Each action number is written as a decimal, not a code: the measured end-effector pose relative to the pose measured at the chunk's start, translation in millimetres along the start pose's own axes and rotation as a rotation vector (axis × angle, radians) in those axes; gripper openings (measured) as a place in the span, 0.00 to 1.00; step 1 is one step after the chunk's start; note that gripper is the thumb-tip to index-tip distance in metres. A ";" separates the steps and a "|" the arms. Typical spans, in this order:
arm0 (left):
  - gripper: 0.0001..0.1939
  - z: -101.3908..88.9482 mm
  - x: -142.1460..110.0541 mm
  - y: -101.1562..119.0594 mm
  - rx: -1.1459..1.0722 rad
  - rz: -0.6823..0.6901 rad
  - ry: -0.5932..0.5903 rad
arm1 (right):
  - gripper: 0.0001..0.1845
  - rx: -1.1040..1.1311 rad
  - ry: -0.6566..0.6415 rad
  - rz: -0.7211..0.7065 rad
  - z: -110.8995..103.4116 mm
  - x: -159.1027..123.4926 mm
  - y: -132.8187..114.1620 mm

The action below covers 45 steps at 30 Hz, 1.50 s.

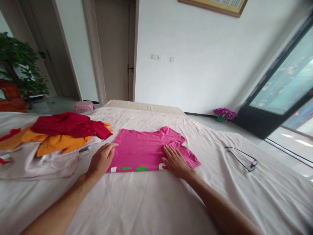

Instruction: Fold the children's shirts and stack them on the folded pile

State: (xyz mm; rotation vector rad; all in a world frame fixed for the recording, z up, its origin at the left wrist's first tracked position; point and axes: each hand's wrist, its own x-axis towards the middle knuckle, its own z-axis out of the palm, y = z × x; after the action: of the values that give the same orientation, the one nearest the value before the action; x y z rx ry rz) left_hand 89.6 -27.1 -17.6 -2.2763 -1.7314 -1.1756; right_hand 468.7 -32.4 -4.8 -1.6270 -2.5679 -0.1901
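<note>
A pink T-shirt [139,147] lies folded in half on the bed, its fold toward me and its sleeves to the right. Parts of white and green lettering show along the near fold. My left hand [104,157] is at the shirt's left hem, fingers bent and close together on the edge; the fingertips are partly hidden. Flat on the cloth near the sleeves rests my right hand [176,161], fingers stretched out and slightly apart.
Left of the shirt is a heap of clothes with a dark red garment [66,125], an orange garment [52,143] and a pale pink garment [58,166]. Eyeglasses [251,165] lie on the sheet [146,202] at right. Beyond the bed stands a pink stool [84,106].
</note>
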 end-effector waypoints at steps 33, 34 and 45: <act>0.32 22.0 -15.7 6.8 0.386 0.100 -0.408 | 0.31 -0.126 -0.084 0.206 18.6 16.4 56.8; 0.31 22.0 -16.0 6.9 0.387 0.099 -0.406 | 0.31 -0.122 -0.083 0.223 18.9 16.6 55.9; 0.28 20.6 -16.1 5.6 0.346 0.235 -0.356 | 0.31 -0.097 -0.063 0.225 18.6 16.7 54.4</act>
State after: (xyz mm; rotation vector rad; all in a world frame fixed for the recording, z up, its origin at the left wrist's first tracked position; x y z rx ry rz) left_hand 103.9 -32.6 -39.6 -2.4777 -1.5488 -0.4085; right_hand 510.6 8.5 -17.7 -1.9709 -2.4284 -0.2524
